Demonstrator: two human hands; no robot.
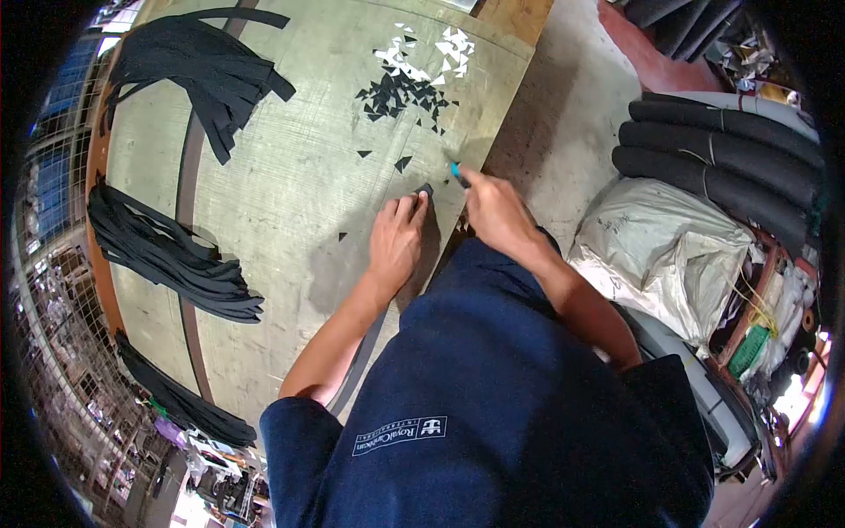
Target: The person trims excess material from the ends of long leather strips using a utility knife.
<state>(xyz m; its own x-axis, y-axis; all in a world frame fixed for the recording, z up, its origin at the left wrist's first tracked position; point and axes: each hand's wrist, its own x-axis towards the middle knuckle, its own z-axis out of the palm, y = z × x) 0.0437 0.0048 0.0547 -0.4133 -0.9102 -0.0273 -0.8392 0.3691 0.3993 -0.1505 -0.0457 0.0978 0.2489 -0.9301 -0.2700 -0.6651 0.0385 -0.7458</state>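
Three bundles of black strips are laid along the left edge of the worktable, one toward each corner and one between. White lettering on the dark blue shirt is seen, reading "Royal Cashion" as far as can be told. The left hand is laid flat, fingers extended, pressed on a small black piece near the table's right edge. A scatter of cut black triangles and white triangles, too many to be counted, lies toward the far right corner. The right hand is closed around a blue-tipped tool, just beside the piece. Four black rolls are stacked off the table at right, above a white sack.
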